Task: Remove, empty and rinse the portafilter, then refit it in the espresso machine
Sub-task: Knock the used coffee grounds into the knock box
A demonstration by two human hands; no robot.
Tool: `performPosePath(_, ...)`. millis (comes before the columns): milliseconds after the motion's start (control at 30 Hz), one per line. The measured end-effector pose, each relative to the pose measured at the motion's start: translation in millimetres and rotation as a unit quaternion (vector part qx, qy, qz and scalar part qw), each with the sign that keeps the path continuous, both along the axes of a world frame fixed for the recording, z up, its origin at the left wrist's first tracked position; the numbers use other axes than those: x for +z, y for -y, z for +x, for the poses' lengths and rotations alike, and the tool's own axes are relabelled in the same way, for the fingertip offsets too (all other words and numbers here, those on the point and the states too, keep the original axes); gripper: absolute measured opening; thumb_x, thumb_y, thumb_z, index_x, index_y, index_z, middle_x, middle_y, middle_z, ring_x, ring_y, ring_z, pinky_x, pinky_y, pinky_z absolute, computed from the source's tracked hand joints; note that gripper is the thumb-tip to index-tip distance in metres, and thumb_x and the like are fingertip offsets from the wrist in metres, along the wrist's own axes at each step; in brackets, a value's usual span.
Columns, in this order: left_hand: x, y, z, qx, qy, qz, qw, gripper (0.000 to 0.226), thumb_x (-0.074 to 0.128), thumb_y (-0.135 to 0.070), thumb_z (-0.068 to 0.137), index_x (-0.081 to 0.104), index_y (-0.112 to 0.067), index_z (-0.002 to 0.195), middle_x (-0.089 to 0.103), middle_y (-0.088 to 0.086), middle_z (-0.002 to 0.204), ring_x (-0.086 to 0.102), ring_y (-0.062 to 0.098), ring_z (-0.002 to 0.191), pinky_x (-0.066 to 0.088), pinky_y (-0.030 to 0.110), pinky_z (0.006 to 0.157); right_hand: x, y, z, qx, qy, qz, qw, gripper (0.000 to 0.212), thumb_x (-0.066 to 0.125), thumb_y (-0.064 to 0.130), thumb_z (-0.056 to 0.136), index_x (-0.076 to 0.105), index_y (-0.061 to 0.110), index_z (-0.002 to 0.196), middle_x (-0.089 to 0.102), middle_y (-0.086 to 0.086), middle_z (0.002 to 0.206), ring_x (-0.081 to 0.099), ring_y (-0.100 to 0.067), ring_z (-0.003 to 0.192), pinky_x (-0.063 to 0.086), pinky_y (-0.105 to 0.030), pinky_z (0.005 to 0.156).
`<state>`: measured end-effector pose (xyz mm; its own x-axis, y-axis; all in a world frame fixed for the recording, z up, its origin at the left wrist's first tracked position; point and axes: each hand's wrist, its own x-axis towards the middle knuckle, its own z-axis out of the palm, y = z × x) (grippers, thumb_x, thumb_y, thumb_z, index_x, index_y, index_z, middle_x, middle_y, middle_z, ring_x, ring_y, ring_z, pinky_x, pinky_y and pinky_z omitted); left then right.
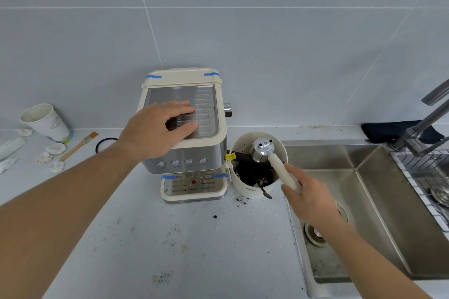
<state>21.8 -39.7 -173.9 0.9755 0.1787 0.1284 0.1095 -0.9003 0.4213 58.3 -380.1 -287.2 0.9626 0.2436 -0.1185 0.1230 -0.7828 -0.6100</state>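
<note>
A cream and steel espresso machine [209,153] stands on the counter against the tiled wall. My left hand [158,126] lies flat on its top plate, fingers spread, holding nothing. My right hand [308,196] grips the white handle of the portafilter [263,148]. The portafilter is turned upside down, its metal head with the spouts facing up, over the black bar of a white knock box [250,189]. Dark coffee grounds lie inside the knock box, which stands just right of the machine.
A steel sink [379,213] lies to the right, with a faucet [427,119] and a wire rack [413,172]. A paper cup [46,120], a brush [77,147], crumpled tissues [52,150] and a black ring [107,144] sit left of the machine. Grounds [240,200] speckle the counter.
</note>
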Motion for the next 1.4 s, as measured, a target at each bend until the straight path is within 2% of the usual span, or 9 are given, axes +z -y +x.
performPosePath(167, -1, 0, 0, -0.001, 0.002, -0.002, 1.0, 0.047, 0.049, -0.061, 0.086, 0.053, -0.045, 0.13, 0.046, -0.026, 0.143, 0.044, 0.01, 0.13, 0.04, 0.043, 0.102, 9, 0, -1, -0.02, 0.039, 0.04, 0.998, 0.048, 0.058, 0.025, 0.095, 0.051, 0.035, 0.142, 0.062, 0.012, 0.079, 0.058, -0.006, 0.068, 0.038, -0.019, 0.052)
performPosePath(300, -1, -1, 0, -0.003, 0.003, -0.003, 1.0, 0.046, 0.049, -0.062, 0.085, 0.053, -0.047, 0.129, 0.046, -0.028, 0.142, 0.045, 0.011, 0.129, 0.041, 0.044, 0.102, 6, -2, -2, 0.004, 0.032, -0.001, 0.999, 0.052, 0.058, 0.026, 0.095, 0.048, 0.031, 0.145, 0.062, 0.003, 0.085, 0.058, -0.019, 0.073, 0.041, -0.027, 0.063)
performPosePath(533, -2, -2, 0, -0.004, 0.002, -0.004, 1.0, 0.047, 0.047, -0.063, 0.085, 0.053, -0.048, 0.129, 0.046, -0.028, 0.142, 0.045, 0.011, 0.129, 0.042, 0.046, 0.102, 2, -4, -3, 0.009, 0.024, -0.03, 0.999, 0.053, 0.056, 0.029, 0.095, 0.044, 0.033, 0.147, 0.062, 0.0, 0.091, 0.057, -0.021, 0.075, 0.043, -0.029, 0.067)
performPosePath(767, -2, -2, 0, -0.004, -0.001, -0.002, 1.0, 0.047, 0.047, -0.063, 0.086, 0.052, -0.047, 0.13, 0.045, -0.026, 0.143, 0.044, 0.012, 0.131, 0.041, 0.046, 0.103, 4, -2, -3, -0.016, -0.003, 0.022, 1.0, 0.047, 0.057, 0.028, 0.095, 0.05, 0.031, 0.142, 0.059, 0.008, 0.074, 0.057, -0.008, 0.063, 0.041, -0.018, 0.053)
performPosePath(867, -2, -3, 0, -0.006, -0.001, -0.002, 1.0, 0.046, 0.048, -0.062, 0.086, 0.052, -0.047, 0.13, 0.045, -0.027, 0.143, 0.043, 0.012, 0.132, 0.04, 0.047, 0.105, 2, 1, -2, -0.048, -0.055, 0.087, 0.994, 0.044, 0.061, 0.028, 0.093, 0.054, 0.034, 0.137, 0.062, -0.001, 0.078, 0.066, -0.02, 0.061, 0.059, -0.034, 0.056)
performPosePath(1000, -2, -2, -1, -0.007, 0.003, -0.003, 1.0, 0.044, 0.049, -0.059, 0.087, 0.053, -0.046, 0.129, 0.046, -0.026, 0.143, 0.043, 0.011, 0.133, 0.037, 0.047, 0.108, 4, 3, -2, -0.088, -0.115, 0.181, 0.973, 0.038, 0.063, 0.023, 0.092, 0.058, 0.029, 0.13, 0.064, -0.009, 0.086, 0.064, -0.011, 0.048, 0.057, -0.029, 0.05)
performPosePath(1167, 0, 1, -3, -0.006, -0.003, 0.003, 1.0, 0.044, 0.05, -0.057, 0.087, 0.053, -0.046, 0.13, 0.045, -0.026, 0.144, 0.039, 0.006, 0.135, 0.033, 0.044, 0.112, 14, 2, -3, -0.138, -0.152, 0.27, 0.941, 0.027, 0.069, 0.023, 0.09, 0.062, 0.027, 0.116, 0.066, -0.006, 0.071, 0.06, -0.011, 0.045, 0.049, -0.027, 0.051)
performPosePath(1267, 2, 5, -5, 0.001, -0.001, 0.004, 1.0, 0.043, 0.053, -0.052, 0.088, 0.053, -0.044, 0.13, 0.044, -0.025, 0.144, 0.036, 0.001, 0.136, 0.029, 0.041, 0.115, 19, 5, -2, -0.147, -0.21, 0.35, 0.901, 0.031, 0.075, 0.013, 0.086, 0.062, 0.017, 0.114, 0.065, -0.01, 0.068, 0.056, -0.019, 0.046, 0.047, -0.032, 0.05)
performPosePath(1400, 5, 9, -7, 0.008, 0.0, 0.009, 1.0, 0.042, 0.054, -0.048, 0.09, 0.053, -0.043, 0.131, 0.044, -0.024, 0.145, 0.034, -0.001, 0.138, 0.027, 0.04, 0.116, 27, 16, -3, -0.123, -0.322, 0.448, 0.825, 0.023, 0.064, 0.005, 0.092, 0.061, 0.004, 0.115, 0.062, -0.012, 0.069, 0.054, -0.021, 0.05, 0.045, -0.03, 0.046)
